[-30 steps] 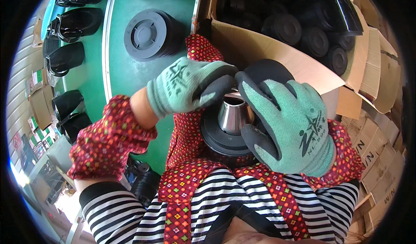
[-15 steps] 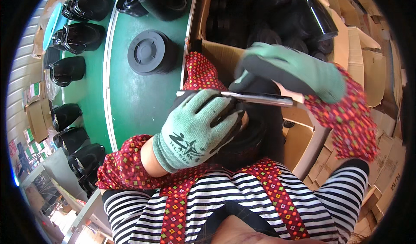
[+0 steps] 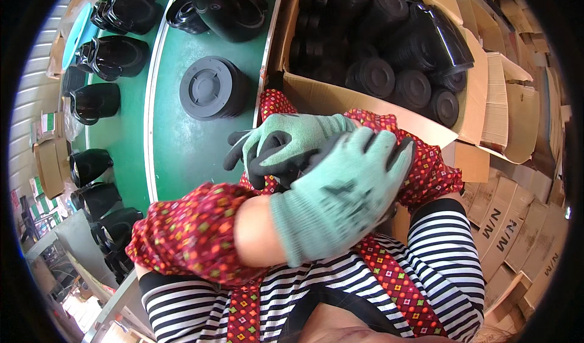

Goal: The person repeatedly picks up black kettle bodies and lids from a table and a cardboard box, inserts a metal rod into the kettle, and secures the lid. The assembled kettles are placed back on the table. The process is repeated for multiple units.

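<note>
My left hand, in a green knitted glove with black-coated fingers, reaches across my lap, its fingers bent over something dark and hidden. Beyond it my right hand, gloved alike, points left with its wrist behind my left hand. Its fingers are curled, and a dark part shows just below them, too covered to name. A dark grey round vessel, its ribbed disc base facing up, stands on the green table left of my hands.
An open cardboard box of stacked black round parts stands beyond my hands, a glossy black curved piece on top. Glossy black housings line the table's left side. Flattened cartons lie at the right.
My right hand has come down and left from beside the box. My left hand has moved right, crossing it. The shiny metal-like strip between them is out of sight.
</note>
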Motion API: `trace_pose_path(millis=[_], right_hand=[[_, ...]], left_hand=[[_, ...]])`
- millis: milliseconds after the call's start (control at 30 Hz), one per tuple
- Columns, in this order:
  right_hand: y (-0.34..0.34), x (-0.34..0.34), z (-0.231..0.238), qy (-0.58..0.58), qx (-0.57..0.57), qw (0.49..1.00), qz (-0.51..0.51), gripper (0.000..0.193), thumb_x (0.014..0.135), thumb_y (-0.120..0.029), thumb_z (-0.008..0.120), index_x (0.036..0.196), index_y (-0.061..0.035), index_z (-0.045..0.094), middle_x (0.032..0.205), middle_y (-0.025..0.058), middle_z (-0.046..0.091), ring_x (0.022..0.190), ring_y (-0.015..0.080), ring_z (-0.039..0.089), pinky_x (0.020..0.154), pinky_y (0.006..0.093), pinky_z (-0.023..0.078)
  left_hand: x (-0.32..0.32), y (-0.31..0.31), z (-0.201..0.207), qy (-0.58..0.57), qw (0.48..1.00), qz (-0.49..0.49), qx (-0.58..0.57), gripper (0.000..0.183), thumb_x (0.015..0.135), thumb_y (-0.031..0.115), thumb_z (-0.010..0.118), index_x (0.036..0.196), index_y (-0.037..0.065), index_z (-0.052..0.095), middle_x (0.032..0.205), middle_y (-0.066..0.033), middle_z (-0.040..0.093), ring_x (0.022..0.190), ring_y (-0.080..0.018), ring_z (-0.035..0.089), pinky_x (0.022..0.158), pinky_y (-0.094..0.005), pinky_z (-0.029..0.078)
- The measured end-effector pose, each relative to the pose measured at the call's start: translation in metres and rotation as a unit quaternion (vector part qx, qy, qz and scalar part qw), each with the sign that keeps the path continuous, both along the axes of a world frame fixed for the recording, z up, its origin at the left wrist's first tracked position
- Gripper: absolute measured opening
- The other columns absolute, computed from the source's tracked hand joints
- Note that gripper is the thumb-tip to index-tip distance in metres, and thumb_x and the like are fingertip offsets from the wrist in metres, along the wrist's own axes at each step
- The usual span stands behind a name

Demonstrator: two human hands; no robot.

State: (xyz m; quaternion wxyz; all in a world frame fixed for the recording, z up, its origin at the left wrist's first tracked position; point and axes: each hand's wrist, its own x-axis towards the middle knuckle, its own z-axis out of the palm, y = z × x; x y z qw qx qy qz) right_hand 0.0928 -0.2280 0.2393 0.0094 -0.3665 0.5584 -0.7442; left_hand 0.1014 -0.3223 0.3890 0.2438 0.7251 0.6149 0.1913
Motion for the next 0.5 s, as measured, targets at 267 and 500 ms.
trace_pose_path(millis=[267, 500], right_hand=[[-0.011, 0.011, -0.021, 0.058, -0.027, 0.994, -0.089, 0.034, 0.096, -0.017, 0.066, 0.124, 0.0028, 0.067, 0.117, 0.0174, 0.065, 0.124, 0.0382, 0.058, 0.106, 0.0490, 0.048], [-0.010, 0.038, -0.020, 0.133, 0.075, 0.941, -0.301, 0.046, 0.090, -0.012, 0.071, 0.133, 0.0039, 0.062, 0.123, 0.0175, 0.060, 0.121, 0.0407, 0.059, 0.104, 0.0506, 0.050]], left_hand=[[0.013, 0.014, -0.032, -0.078, 0.993, -0.051, -0.072, 0.041, 0.090, 0.038, 0.070, 0.111, 0.002, 0.065, 0.105, -0.0159, 0.068, 0.090, -0.0304, 0.071, 0.076, -0.0408, 0.058], [-0.007, -0.018, -0.033, -0.202, 0.968, -0.066, 0.135, 0.035, 0.085, 0.031, 0.067, 0.110, 0.008, 0.071, 0.103, -0.0067, 0.068, 0.086, -0.0229, 0.067, 0.074, -0.0373, 0.055]])
